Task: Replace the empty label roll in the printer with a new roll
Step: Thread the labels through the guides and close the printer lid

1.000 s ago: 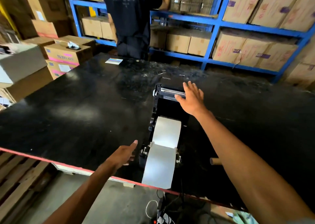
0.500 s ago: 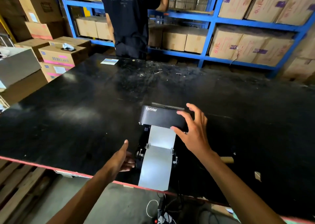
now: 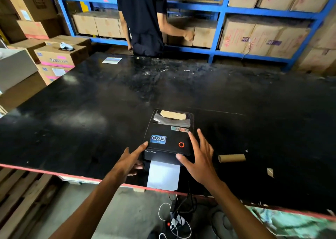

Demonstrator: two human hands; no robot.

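Observation:
The black label printer (image 3: 168, 137) sits near the front edge of the black table (image 3: 72, 111), its lid down and a red ring light lit on top. A white label strip (image 3: 163, 177) hangs out of its front slot towards me. My left hand (image 3: 127, 163) rests against the printer's front left corner, fingers spread. Over the lid's front right corner my right hand (image 3: 199, 158) is flat with fingers apart, thumb on the front edge. A bare cardboard core (image 3: 231, 158) lies on the table to the right of the printer.
A person in a dark shirt (image 3: 143, 18) stands at the table's far side before blue shelving (image 3: 218, 7) full of cartons. Boxes (image 3: 58, 56) are stacked at the left. A small card (image 3: 111, 60) lies far back. Cables and a power strip (image 3: 174, 220) lie on the floor below.
The printer's lid has swung down from upright to fully closed under my right hand. My left hand has moved from the table to the printer's front left corner.

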